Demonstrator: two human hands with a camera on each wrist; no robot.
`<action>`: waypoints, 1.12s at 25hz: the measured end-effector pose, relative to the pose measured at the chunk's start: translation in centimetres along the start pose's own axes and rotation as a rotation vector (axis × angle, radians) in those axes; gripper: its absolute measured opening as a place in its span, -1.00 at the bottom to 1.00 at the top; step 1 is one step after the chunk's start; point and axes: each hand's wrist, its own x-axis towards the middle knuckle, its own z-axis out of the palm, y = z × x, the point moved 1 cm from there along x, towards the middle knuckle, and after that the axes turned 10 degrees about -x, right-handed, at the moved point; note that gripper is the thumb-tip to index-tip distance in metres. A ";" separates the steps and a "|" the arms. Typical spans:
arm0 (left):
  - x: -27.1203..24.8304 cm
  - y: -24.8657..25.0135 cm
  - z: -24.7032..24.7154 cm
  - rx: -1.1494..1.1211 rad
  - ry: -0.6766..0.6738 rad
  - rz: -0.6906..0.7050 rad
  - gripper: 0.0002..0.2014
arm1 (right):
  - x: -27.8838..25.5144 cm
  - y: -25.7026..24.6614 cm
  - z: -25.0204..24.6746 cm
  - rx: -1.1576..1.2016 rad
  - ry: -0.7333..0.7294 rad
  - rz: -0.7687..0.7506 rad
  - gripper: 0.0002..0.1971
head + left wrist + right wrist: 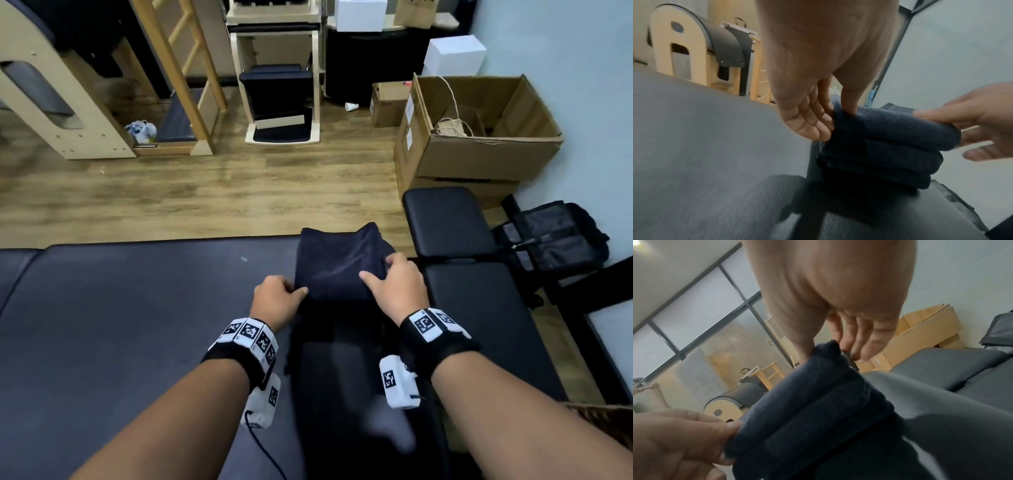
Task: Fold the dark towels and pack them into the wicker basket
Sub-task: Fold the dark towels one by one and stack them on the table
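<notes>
A folded dark navy towel [337, 265] lies near the far edge of the grey padded table [120, 325]. In the left wrist view this towel [890, 126] tops further dark folded layers [879, 162]. My left hand [281, 298] pinches its left end, thumb on top and fingers at the side [818, 128]. My right hand [394, 284] pinches the right end [962, 129], and the right wrist view shows its thumb behind the fold [807, 347]. A corner of the wicker basket [603, 425] shows at the lower right.
A black padded bench [452, 260] adjoins the table on the right, with a black bag [555, 240] beyond it. Open cardboard boxes [479, 137] stand on the wood floor by the right wall. Wooden exercise equipment [51, 96] lines the back.
</notes>
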 end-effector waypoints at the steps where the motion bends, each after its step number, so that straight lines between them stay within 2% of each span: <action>1: -0.3 -0.4 0.1 0.001 -0.007 0.000 -0.69 | -0.6 0.5 0.1 0.032 0.062 -0.008 -0.50; 3: -0.6 -0.8 0.0 0.010 -0.011 0.012 -0.72 | -1.6 1.0 0.1 0.052 0.131 -0.082 -0.64; 6: -1.7 -0.8 -0.7 0.044 -0.040 0.044 -0.85 | -2.3 1.2 0.2 0.009 0.104 -0.193 -0.79; 8: -2.9 -1.5 -1.6 0.043 -0.079 0.062 -0.92 | -2.8 1.2 0.2 0.008 0.123 -0.207 -0.88; 11: -6.1 -6.2 -4.0 -0.001 -0.069 -0.005 -0.89 | -5.3 0.4 1.0 -0.041 0.095 -0.217 -0.93; 13: -9.2 -11.3 -6.1 -0.069 -0.037 -0.094 -0.87 | -7.7 -0.4 3.1 -0.102 -0.013 -0.245 -0.86; 16: -15.3 -19.3 -8.9 -0.120 -0.009 -0.237 -0.81 | -12.2 -2.2 7.5 -0.252 -0.214 -0.391 -0.80; 19: -23.9 -28.3 -12.7 -0.107 0.060 -0.375 -0.78 | -19.8 -5.6 12.4 -0.507 -0.454 -0.631 -0.84; 23: -36.6 -39.7 -16.5 -0.220 0.152 -0.551 -0.85 | -30.0 -10.0 18.1 -0.730 -0.657 -0.882 -0.84; 28: -50.4 -49.4 -17.6 -0.332 0.218 -0.741 -0.81 | -39.5 -14.3 23.4 -0.953 -0.866 -1.134 -0.83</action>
